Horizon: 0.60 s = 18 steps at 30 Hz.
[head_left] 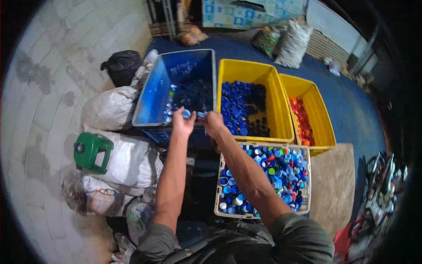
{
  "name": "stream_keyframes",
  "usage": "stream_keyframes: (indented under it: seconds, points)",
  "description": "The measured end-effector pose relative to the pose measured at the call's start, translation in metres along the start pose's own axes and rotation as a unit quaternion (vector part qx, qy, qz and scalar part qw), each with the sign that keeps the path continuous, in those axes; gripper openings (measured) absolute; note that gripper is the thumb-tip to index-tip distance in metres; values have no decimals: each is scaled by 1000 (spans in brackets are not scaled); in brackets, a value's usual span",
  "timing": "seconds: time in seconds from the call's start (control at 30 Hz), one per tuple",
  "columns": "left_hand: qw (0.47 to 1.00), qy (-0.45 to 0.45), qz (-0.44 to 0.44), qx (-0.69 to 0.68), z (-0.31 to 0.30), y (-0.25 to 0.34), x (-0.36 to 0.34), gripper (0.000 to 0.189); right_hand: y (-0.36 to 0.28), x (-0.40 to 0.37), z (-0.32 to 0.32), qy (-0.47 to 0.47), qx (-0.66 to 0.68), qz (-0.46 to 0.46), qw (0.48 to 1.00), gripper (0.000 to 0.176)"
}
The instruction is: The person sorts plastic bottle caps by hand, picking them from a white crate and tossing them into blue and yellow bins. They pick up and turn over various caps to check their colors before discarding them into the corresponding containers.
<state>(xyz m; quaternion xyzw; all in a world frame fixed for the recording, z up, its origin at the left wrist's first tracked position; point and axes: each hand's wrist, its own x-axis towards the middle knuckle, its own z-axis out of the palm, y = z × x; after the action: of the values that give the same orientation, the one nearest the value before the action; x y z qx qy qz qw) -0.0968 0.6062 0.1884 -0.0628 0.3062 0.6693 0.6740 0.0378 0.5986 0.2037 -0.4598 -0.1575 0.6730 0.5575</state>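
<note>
While the left hand [183,124] pinches a cap [186,114], right hand [214,124] pinches another [201,115].

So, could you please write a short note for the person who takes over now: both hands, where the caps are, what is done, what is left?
Left hand: pinches a light blue cap over the blue crate.
Right hand: beside it, pinches a small pale piece, too small to name.
Done: dark blue caps lie in the middle yellow crate, red caps in the right yellow crate.
Left: the white basket is nearly full of mixed caps.
</note>
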Motion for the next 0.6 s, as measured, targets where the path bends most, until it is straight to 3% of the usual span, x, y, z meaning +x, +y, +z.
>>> stream_keyframes:
  seconds: [0.07,0.1,0.13,0.17,0.2,0.23,0.27,0.33,0.4,0.53,0.6]
  points:
    - [997,34,-48,57,6,6,20,19,4,21,3,-34,-12,-7,999,16]
    - [996,31,2,79,27,3,-10,23,15,40,1,-17,-35,-8,999,14]
    - [993,-74,8,89,20,7,-12,27,19,37,8,55,-19,-60,996,12]
    - [998,-36,8,53,10,9,2,26,-4,7,5,-10,-149,-44,988,46]
    - [999,-37,-31,2,-10,18,22,29,5,1,4,51,-183,-97,977,51]
    - [997,-22,65,22,1,9,-7,31,18,-2,-6,74,-270,-187,942,48]
    - [997,-30,74,-14,5,7,-26,30,30,-9,-19,93,-356,-269,890,45]
    - [992,-66,94,-46,-8,-2,-49,28,44,-44,-42,60,-288,-283,913,47]
    - [987,-100,127,21,-27,-22,-74,31,37,-103,-65,-34,-205,-221,953,47]
    - [951,-56,144,267,-60,-91,-129,30,49,-200,-144,-75,-384,-182,902,41]
    - [893,-85,170,408,-84,-122,-152,31,68,-233,-193,-95,-363,-156,913,33]
